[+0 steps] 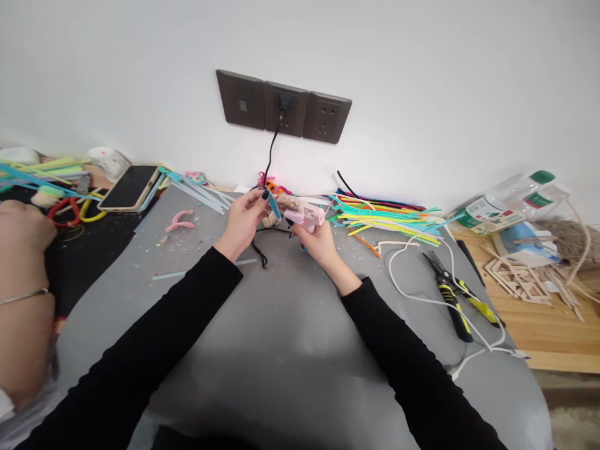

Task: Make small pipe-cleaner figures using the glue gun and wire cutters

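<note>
My right hand (319, 244) is closed round a pink glue gun (307, 215), its nozzle pointing left. My left hand (244, 222) pinches a small beige craft piece with a teal strip (274, 209) right at the nozzle. Both hands are held over the far part of a grey mat (281, 337). The gun's black cord (272, 147) runs up to a dark wall socket (285, 109). Both my arms wear black sleeves.
Colourful pipe cleaners (379, 219) lie to the right, with a white cable (422, 300) and yellow-black pliers (452, 294). A phone (129, 186) and pink bent piece (179, 222) lie left. Another person's arm with a bracelet (21, 294) is at far left. Plastic bottles (504, 203) and wooden sticks (525, 278) sit at right.
</note>
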The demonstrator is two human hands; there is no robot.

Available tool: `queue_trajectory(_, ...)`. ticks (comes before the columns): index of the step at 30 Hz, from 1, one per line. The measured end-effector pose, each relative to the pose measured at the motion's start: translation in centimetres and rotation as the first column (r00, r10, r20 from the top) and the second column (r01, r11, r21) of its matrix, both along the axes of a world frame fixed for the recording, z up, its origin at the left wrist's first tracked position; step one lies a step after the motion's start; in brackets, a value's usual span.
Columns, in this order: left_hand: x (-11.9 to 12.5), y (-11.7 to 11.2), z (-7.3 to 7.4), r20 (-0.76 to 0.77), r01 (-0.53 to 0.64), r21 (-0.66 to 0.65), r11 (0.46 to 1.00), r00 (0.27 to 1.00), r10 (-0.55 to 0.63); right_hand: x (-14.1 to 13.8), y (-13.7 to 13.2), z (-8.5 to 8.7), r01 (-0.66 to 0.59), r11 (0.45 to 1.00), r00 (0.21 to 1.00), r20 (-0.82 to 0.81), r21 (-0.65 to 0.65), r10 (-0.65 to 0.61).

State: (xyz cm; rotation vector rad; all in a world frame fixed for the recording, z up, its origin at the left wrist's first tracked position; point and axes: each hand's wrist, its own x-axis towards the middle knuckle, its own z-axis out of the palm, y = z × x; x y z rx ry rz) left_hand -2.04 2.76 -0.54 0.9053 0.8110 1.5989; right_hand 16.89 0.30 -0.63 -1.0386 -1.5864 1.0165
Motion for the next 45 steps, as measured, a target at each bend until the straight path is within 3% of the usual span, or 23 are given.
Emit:
queue_trajectory(13,0.04,-0.17,0.4,0.013,-0.01,-0.017,1.0,1.0,0.01,-0.03,-0.1,0.37,-0.005,1.0,1.0,0.009,0.015,0.004)
queue_trajectory(45,-0.09,0.07,-0.21,0.002,-0.002,0.013,1.0,1.0,0.002,-0.1,0.13,0.04,-0.03,0.999,0.999,-0.021,0.026,0.031)
